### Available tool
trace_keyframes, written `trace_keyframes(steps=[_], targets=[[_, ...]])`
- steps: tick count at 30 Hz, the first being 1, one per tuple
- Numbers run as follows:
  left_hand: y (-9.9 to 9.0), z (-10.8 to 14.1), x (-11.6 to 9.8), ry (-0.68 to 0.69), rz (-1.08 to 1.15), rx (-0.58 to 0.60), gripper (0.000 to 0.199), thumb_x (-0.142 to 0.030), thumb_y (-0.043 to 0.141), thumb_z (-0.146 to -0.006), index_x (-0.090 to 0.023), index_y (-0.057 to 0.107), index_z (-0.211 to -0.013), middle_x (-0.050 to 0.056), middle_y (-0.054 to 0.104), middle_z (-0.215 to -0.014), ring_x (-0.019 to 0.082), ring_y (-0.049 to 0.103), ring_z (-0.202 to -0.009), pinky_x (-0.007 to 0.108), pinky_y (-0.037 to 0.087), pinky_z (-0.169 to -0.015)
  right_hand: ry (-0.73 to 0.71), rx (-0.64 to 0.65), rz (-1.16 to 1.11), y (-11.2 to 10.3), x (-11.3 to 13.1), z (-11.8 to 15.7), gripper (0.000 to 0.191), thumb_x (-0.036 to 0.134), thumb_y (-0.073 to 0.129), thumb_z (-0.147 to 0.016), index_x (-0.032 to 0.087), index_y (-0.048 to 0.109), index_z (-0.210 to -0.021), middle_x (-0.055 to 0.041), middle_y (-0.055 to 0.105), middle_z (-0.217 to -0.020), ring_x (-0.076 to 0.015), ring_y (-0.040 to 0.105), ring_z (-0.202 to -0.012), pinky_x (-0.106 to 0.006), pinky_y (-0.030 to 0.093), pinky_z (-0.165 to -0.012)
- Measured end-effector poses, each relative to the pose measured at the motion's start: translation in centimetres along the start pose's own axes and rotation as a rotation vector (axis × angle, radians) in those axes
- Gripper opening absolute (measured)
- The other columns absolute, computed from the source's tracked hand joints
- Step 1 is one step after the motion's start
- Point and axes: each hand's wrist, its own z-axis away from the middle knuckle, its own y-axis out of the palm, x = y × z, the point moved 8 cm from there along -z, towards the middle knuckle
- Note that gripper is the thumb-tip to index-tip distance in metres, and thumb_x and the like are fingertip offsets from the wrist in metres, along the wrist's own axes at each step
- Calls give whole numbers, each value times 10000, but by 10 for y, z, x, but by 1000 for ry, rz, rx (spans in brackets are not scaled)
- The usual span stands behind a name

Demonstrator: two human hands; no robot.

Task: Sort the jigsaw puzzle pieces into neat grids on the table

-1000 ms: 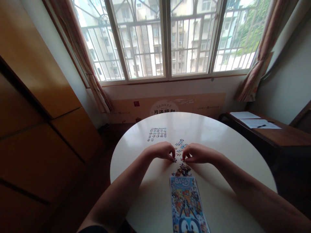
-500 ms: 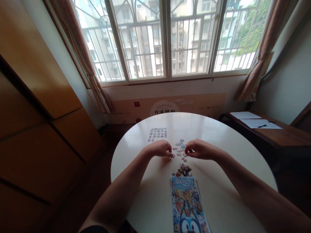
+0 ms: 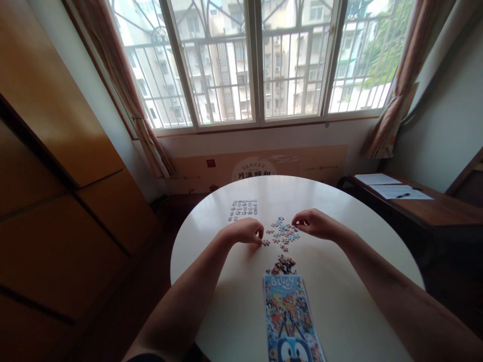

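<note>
Loose puzzle pieces (image 3: 287,233) lie scattered on the white round table (image 3: 332,281) between my hands. My left hand (image 3: 249,231) rests at their left, fingers curled, its fingertips beside a single piece (image 3: 266,243); whether it grips anything is too small to tell. At the upper right of the scattered pieces is my right hand (image 3: 310,222), its fingers bent together near the pieces at that edge; anything between them is hidden. Rows of pieces (image 3: 244,207) are laid out beyond my left hand. A darker pile (image 3: 282,265) sits nearer to me.
A colourful Bluey picture sheet (image 3: 290,317) lies at the table's near side, just below the dark pile. To the right stands a wooden side table (image 3: 422,213) with papers (image 3: 400,192) and a pen. Cabinets (image 3: 37,226) line the left, and a barred window is ahead.
My right hand has moved up and a little right, uncovering more of the scattered pieces. My left hand has stayed nearly in place. The whole view has shifted slightly.
</note>
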Motion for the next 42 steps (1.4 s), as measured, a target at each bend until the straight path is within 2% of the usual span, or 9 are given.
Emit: trace_keyframes(steps=[6,13,17,26,35,42], targets=[[1,-2,6,6,10,-13,152,-315,681,-745,-209,710,-851,-3,652,-811,137,559,-713,230,352,-575,19,-78,36,-5,-11,1,215,225,573,-823,197,753,-938,-24,681,-732,-137,580,-629,-263,446,-641],[1,-2,5,5,7,-10,190,-366,694,-751,-211,689,-861,-5,636,-813,143,556,-728,229,349,-579,-90,-244,76,-14,-5,2,180,225,615,-831,225,748,-953,-83,702,-969,-230,630,-932,-383,482,-878],[1,-1,5,-9,-8,-7,177,-353,688,-745,-204,686,-839,-3,645,-797,139,547,-705,229,337,-563,-91,-299,91,-20,-7,2,168,222,615,-835,233,747,-938,-82,701,-1004,-248,627,-975,-417,475,-911],[4,-6,6,-19,-17,-31,188,-367,691,-739,-205,695,-834,5,662,-814,142,543,-696,240,340,-574,-55,-218,88,-4,-18,2,206,266,649,-823,236,749,-1001,-106,658,-1156,-277,605,-1099,-467,449,-1003],[4,-5,3,-3,-12,-30,190,-372,687,-749,-193,688,-814,5,659,-793,133,532,-667,240,324,-548,-66,-99,45,4,-3,0,131,293,646,-841,230,749,-893,-96,674,-1131,-263,610,-1093,-438,453,-998],[5,-6,1,3,-27,-28,198,-378,686,-766,-190,690,-824,1,660,-792,131,538,-671,238,331,-552,-86,-13,85,19,11,0,225,366,682,-822,237,722,-1001,-113,622,-1246,-298,558,-1181,-464,426,-1016]])
